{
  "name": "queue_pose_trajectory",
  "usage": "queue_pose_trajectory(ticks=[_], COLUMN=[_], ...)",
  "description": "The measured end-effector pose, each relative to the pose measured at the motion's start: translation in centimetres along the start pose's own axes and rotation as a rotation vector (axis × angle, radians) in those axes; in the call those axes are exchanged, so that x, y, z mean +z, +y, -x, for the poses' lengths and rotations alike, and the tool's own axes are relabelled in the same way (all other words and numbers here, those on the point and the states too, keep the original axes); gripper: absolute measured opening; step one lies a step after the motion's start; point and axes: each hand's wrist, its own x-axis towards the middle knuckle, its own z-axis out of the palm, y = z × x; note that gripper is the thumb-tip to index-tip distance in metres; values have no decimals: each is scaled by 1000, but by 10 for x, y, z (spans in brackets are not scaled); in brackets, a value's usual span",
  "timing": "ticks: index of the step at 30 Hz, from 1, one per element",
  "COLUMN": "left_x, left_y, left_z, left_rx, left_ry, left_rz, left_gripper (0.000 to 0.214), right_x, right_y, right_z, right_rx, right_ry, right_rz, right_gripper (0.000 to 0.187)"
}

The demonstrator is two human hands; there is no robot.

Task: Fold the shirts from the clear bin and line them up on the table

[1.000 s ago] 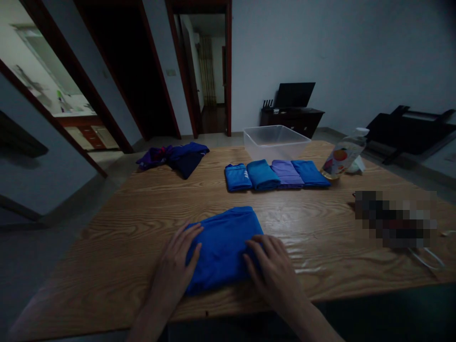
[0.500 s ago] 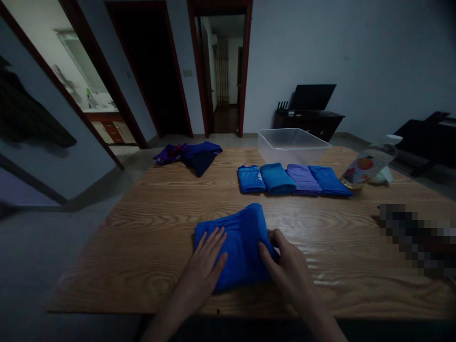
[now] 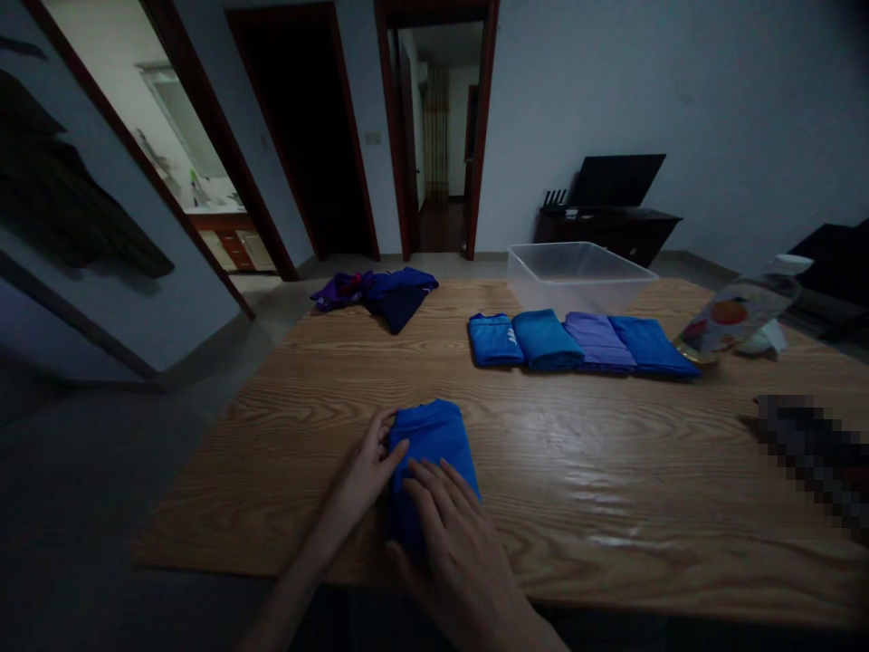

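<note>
While your half-curled left hand [image 3: 370,464] touches the folded bright-blue fabric bundle [image 3: 436,436] — pinching or not, I can't tell — nearer you than the translucent rectangular plastic bin [image 3: 577,292], smooth evenly with your right hand [image 3: 453,525], loosely spread, gripping nothing.

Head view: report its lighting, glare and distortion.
Head view, overall: dim, the washroom at far left brighter; head view, foreground: glare on the table right of the right hand, shadow on the near end of the blue cloth beneath it; head view, left: the washroom door frame slants, perhaps from lens distortion; head view, right: one item pixelated past recognition.
</note>
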Motion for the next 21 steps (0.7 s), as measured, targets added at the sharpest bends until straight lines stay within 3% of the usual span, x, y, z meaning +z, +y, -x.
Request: queue_pose_trajectory(ticks=[5,11,14,17,19,21], left_x=[-2,-3,-3,-3,-3,-2], left_y=[12,21,24,30,35,39], left_z=[-5,-13,-4,0,-10,-32], left_rx=[40,132,43,-100,-109,-53], left_ry=[126,155,126,-10,-119,-137], left_rz=[-386,-650,-733,-641,-522,-437], left_gripper=[45,42,58,63,59,57], right_x=[6,28,14,-13,-35,-57], right_y=[20,12,20,43,64,89], right_z=[29,21,23,39,56,75], right_rx=[-177,-202,-295,-353,-330,-274], right_ry=[22,17,-71,-56,-16,10], right_rz=[281,291,209,179,221,276], right_gripper=[52,49,55,46,48,52])
